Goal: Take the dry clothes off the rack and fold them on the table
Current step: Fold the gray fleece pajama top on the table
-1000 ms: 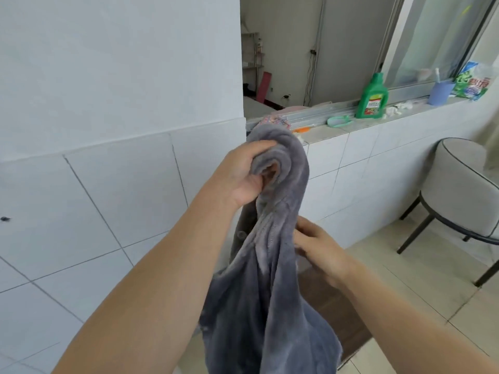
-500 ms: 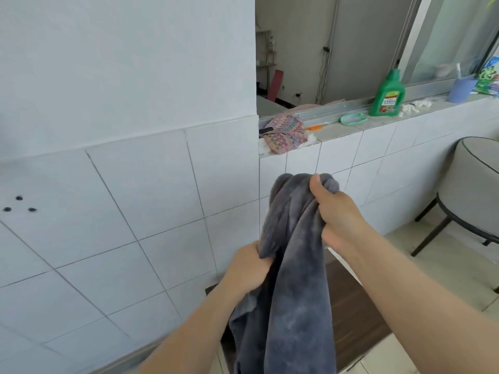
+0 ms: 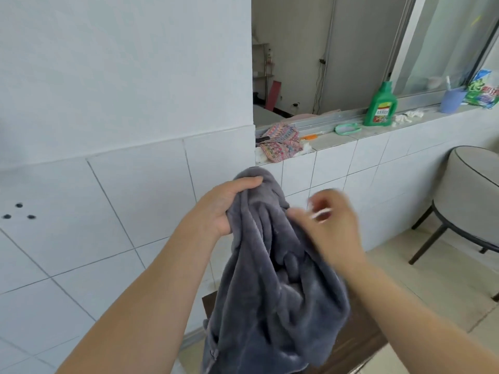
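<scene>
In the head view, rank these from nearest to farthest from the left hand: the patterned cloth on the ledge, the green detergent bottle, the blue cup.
From the left hand, which grips the grey garment:
1. Patterned cloth, at the ledge's near end, just above and right of the hand.
2. Green detergent bottle, further right along the ledge.
3. Blue cup, furthest right, beside the window frame.

A single wide-angle camera is worn on the person's head and faces forward and down toward a white tiled wall (image 3: 113, 211) and a tiled window ledge (image 3: 351, 141). Both forearms enter from the bottom edge, placing the hands close to the lens at frame centre. Straight wall lines curve near the edges.
</scene>
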The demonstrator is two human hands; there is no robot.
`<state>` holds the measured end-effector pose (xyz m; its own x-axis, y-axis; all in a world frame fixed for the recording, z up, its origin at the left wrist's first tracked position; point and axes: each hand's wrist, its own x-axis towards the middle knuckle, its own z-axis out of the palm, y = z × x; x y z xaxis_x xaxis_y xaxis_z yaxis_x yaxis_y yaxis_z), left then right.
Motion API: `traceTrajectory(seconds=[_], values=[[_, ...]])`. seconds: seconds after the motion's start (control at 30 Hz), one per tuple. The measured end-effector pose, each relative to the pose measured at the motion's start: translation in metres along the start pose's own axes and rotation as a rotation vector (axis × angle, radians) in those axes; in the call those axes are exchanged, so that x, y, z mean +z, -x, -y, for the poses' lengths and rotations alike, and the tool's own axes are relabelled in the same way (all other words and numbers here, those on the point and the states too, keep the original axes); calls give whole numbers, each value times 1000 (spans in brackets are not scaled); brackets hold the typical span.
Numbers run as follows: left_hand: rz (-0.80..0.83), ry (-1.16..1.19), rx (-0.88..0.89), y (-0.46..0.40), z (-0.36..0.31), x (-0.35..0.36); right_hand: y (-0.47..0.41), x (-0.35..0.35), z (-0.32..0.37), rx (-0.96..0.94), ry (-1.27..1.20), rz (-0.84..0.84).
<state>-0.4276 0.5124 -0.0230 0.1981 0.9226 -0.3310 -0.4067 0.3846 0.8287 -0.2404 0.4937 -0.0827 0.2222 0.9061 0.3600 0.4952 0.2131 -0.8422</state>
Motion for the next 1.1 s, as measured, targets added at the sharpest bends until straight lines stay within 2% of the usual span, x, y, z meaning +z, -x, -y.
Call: traceTrajectory(seconds=[0.03, 0.1, 0.13, 0.2, 0.23, 0.27, 0.3, 0.37, 0.4, 0.47, 0.5, 0.53, 0.63, 0.77, 0.83, 0.87, 0.9, 0.93, 0.97, 1.0, 1.03, 1.1], values=[[33, -4, -5, 0, 1, 7, 13, 10, 5, -67, 40, 180], [73, -13, -3, 1, 4, 16, 25, 20, 0, -117, 127, 425], [77, -6, 1, 1, 4, 17, 27, 18, -2, -75, 79, 550], [77, 23, 9, 0, 1, 14, 26, 7, 2, 157, -245, 827], [64, 22, 8, 1, 1, 11, 28, 4, 1, 245, -358, 918], [43, 17, 3, 1, 0, 8, 31, 4, 1, 249, -366, 962], [28, 21, -7, 1, 2, 6, 34, 6, 2, 171, -224, 921], [-55, -6, 12, -2, 8, 0, 31, 16, -2, 92, 34, 630], [-164, -91, 71, -8, 13, -5, 27, 19, -4, 132, 96, 465], [-457, -424, 206, -17, 26, -19, 18, 20, -5, 333, 3, 208], [-556, -569, 243, -16, 32, -23, 13, 20, -5, 432, -121, 174], [-554, -664, 240, -14, 40, -27, 9, 21, -5, 512, -265, 182], [-267, -817, 121, -7, 75, -27, -1, 26, 11, 614, -584, 305], [-330, -1120, 153, -13, 118, -35, -2, 17, 22, 716, -931, 191], [-367, -995, 136, -13, 118, -38, -4, 0, 21, 765, -1044, 119], [-366, -798, 99, -14, 111, -40, -6, -6, 17, 736, -965, 74], [-354, -552, 28, -13, 101, -40, -10, -12, 8, 668, -711, 45], [-322, -312, -50, -10, 92, -38, -13, -17, -4, 553, -338, 35], [-283, -115, -97, -7, 84, -35, -12, -21, -12, 441, 18, 6], [-257, 29, -118, -5, 76, -31, -11, -24, -21, 347, 253, -45], [-246, 128, -134, -6, 70, -28, -6, -24, -26, 242, 331, -117], [-228, 216, -164, -9, 61, -13, 8, -15, -20, -65, 195, -193]])
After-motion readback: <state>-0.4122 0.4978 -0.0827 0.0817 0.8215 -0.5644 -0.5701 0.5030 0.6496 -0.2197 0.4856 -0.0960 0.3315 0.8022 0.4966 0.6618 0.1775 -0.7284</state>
